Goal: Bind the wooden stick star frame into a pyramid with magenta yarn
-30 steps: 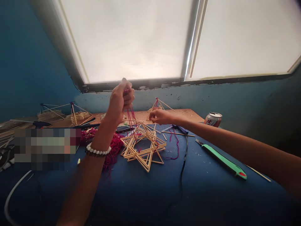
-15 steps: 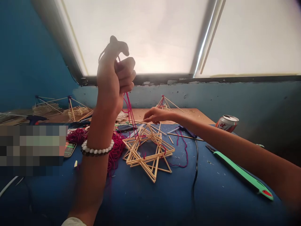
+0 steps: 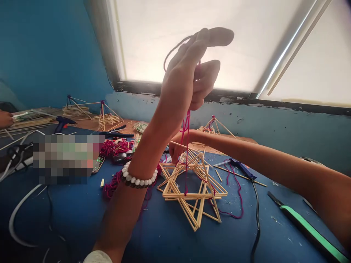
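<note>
- Raising the left hand (image 3: 186, 73) high against a pale, backlit window (image 3: 153, 44), the person keeps its grip closed: the fingers curl around a magenta yarn strand (image 3: 187, 135), and a thin loop arcs over the back of the hand toward 11 o'clock.
- The strand drops straight from that fist into a star-shaped frame of wooden sticks (image 3: 192, 191), which sits on the blue-covered tabletop (image 3: 68, 219) at about 6 o'clock from the raised hand.
- The right hand (image 3: 175, 146) reaches in from 3 o'clock to the frame's upper edge. Its fingertips are at the sticks, but the left forearm partly hides them, so I cannot tell whether that grip is open or pinching.
- A white beaded bracelet (image 3: 138, 177) circles the left wrist.
- Tangled magenta yarn (image 3: 115, 148) lies at 9 o'clock from the frame, and a loose magenta length (image 3: 240, 204) lies at 3 o'clock.
- A blue glue gun (image 3: 241, 168) rests at 2 o'clock, and a green utility knife (image 3: 309, 230) at 4 o'clock.
- Two small stick pyramids (image 3: 105, 118) stand farther back along the wall.
- Good handling here seems to mean keeping the strand taut and clear of the stick ends, with the right hand steadying the frame.
</note>
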A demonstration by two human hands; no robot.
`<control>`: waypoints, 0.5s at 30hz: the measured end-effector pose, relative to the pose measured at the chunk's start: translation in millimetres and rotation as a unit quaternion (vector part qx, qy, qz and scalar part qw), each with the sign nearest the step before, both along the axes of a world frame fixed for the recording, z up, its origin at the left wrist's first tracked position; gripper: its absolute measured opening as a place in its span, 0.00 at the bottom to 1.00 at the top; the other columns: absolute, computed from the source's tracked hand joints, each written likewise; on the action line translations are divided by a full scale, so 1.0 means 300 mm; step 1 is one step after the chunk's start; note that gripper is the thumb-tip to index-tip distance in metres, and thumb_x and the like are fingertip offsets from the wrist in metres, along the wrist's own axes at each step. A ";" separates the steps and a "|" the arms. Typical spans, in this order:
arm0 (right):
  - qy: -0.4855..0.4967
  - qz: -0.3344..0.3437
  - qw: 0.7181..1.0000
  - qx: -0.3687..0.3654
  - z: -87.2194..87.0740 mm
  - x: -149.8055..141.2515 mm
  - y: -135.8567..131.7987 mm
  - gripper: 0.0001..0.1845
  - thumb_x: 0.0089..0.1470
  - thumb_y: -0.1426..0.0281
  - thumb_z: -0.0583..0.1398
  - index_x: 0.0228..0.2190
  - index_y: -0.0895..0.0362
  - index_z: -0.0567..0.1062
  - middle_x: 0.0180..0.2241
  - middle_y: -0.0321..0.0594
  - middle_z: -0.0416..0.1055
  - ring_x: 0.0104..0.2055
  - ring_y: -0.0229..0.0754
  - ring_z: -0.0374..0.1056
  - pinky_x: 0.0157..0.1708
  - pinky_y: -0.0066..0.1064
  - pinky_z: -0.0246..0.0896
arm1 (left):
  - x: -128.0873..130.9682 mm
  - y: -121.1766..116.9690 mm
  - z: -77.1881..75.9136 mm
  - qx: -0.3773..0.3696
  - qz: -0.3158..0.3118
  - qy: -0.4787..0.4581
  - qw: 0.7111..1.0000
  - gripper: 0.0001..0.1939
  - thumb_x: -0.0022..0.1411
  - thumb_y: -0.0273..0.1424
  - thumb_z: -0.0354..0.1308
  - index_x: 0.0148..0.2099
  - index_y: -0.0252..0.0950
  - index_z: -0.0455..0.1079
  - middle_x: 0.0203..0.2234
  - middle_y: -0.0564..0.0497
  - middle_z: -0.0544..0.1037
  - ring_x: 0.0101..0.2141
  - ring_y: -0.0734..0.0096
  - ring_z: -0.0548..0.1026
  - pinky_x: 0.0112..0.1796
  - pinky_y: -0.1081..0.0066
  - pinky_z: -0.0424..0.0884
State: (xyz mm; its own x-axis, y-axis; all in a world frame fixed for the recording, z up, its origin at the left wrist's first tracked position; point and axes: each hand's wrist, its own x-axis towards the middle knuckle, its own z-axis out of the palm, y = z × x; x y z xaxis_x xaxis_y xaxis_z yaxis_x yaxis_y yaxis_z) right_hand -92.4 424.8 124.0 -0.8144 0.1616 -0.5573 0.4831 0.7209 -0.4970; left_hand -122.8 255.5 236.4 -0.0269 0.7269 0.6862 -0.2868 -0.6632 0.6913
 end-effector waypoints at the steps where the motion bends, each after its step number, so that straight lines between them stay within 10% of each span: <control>1: -0.004 -0.005 1.000 0.000 0.013 0.015 -0.004 0.21 0.40 0.57 0.72 0.23 0.60 0.73 0.20 0.30 0.61 0.26 0.32 0.57 0.24 0.25 0.55 | -0.001 -0.003 0.001 -0.005 -0.001 -0.001 1.000 0.17 0.76 0.34 0.42 0.36 0.37 0.65 0.19 0.58 0.42 0.14 0.84 0.43 0.20 0.76 0.36; 10: 0.067 -0.121 0.970 -0.201 0.138 0.275 -0.033 0.23 0.59 0.58 0.61 0.23 0.56 0.57 0.21 0.26 0.45 0.20 0.27 0.37 0.18 0.24 0.33 | -0.035 0.018 0.007 0.005 0.006 0.035 0.999 0.14 0.72 0.31 0.44 0.32 0.37 0.62 0.18 0.59 0.41 0.16 0.81 0.40 0.18 0.76 0.33; 15: 0.196 -0.186 0.946 -0.180 0.205 0.359 -0.074 0.23 0.63 0.56 0.59 0.25 0.56 0.58 0.20 0.26 0.47 0.19 0.27 0.36 0.16 0.24 0.29 | -0.048 0.055 -0.009 0.006 0.008 0.049 0.999 0.13 0.68 0.35 0.52 0.30 0.37 0.64 0.17 0.60 0.41 0.17 0.82 0.38 0.17 0.77 0.33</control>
State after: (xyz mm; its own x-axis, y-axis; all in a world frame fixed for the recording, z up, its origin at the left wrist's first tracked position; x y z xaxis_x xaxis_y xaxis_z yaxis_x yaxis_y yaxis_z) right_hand 15.5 402.7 185.4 -0.8939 0.3355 -0.2973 0.3974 0.2862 -0.8719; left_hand -137.2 272.1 233.6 0.0303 0.7191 0.6942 -0.2072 -0.6749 0.7082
